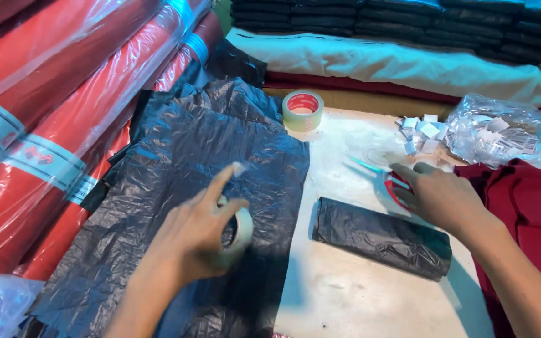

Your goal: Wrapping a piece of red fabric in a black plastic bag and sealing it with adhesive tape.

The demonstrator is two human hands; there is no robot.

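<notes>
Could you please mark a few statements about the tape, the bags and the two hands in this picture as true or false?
1. The left hand holds a roll of clear tape. True.
2. The right hand rests on the wrapped black bundle. False: it lies beyond the bundle, on something red-handled that is mostly hidden.
3. A second tape roll stands at the far edge of the white table. True.
4. The flat black plastic bags lie to the right of the bundle. False: they lie to its left.
5. Red fabric rolls in clear wrap lie along the left. True.
</notes>
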